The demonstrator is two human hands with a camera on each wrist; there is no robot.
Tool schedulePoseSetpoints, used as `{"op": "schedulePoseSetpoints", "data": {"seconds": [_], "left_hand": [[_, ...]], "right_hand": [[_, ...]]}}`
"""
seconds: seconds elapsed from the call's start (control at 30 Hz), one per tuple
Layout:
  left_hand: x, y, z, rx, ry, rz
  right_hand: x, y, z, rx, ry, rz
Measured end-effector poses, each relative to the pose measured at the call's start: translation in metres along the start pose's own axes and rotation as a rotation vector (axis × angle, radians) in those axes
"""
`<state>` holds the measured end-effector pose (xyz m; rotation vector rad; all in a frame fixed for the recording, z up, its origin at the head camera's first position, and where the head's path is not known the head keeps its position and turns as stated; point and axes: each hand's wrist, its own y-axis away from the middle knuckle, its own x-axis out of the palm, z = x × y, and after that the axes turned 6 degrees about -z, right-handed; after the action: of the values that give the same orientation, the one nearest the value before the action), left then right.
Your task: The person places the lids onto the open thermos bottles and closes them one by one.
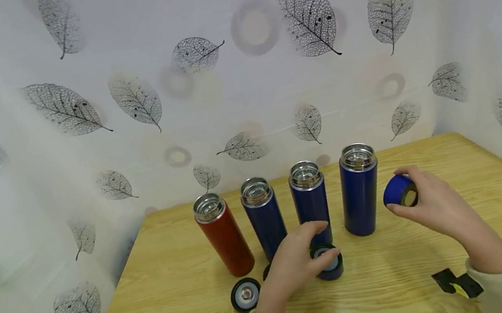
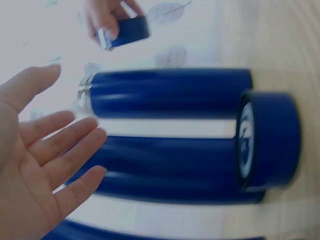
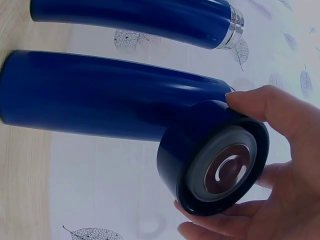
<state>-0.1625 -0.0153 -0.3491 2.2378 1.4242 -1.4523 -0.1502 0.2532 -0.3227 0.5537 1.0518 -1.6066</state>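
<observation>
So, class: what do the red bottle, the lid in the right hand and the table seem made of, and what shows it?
Red bottle: probably coated metal with a soft sheen; its bare neck shines silver.
Lid: plastic or coated metal, smooth and blue outside; the dull grey inner ring suggests plastic or silicone.
Table: wood or wood-look laminate, glossy; grain shows, and light glares off it.

Four bottles stand in a row on the table, with a curtain behind. One lid lies before the leftmost bottle, another lid before the third bottle, and a partly hidden lid between them, behind the left hand. To the right of the rightmost bottle, the right hand holds a fourth lid.
</observation>
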Motion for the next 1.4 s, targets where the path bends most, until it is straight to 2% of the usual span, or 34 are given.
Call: {"op": "schedulePoseSetpoints", "data": {"seconds": [0.2, 0.3, 0.43, 0.57, 0.77, 0.93, 1.07, 1.4], "left_hand": [[0.021, -0.009, -0.005, -0.056, 0.145, -0.064], [0.03, -0.014, -0.009, -0.07, 0.186, -0.103], [0.043, -0.023, -0.012, -0.122, 0.239, -0.154], [0.054, -0.033, -0.016, -0.174, 0.303, -0.173], [0.066, -0.046, -0.02, -0.219, 0.327, -0.199], [0.076, -0.056, -0.022, -0.32, 0.415, -0.198], [0.084, -0.062, -0.022, -0.402, 0.449, -0.206], [0.107, -0.079, -0.015, -0.482, 0.546, -0.26]], "right_hand": [[-0.003, 0.001, 0.0, 0.054, -0.015, -0.008], [-0.004, 0.002, -0.001, 0.065, -0.026, -0.019], [-0.006, 0.002, -0.002, 0.067, -0.033, -0.034], [-0.009, 0.003, -0.003, 0.065, -0.023, -0.057], [-0.009, 0.003, -0.003, 0.06, -0.023, -0.099], [-0.01, 0.004, -0.004, 0.064, -0.023, -0.116], [-0.011, 0.004, -0.005, 0.076, -0.024, -0.12], [-0.014, 0.004, -0.005, 0.101, -0.053, -0.113]]}}
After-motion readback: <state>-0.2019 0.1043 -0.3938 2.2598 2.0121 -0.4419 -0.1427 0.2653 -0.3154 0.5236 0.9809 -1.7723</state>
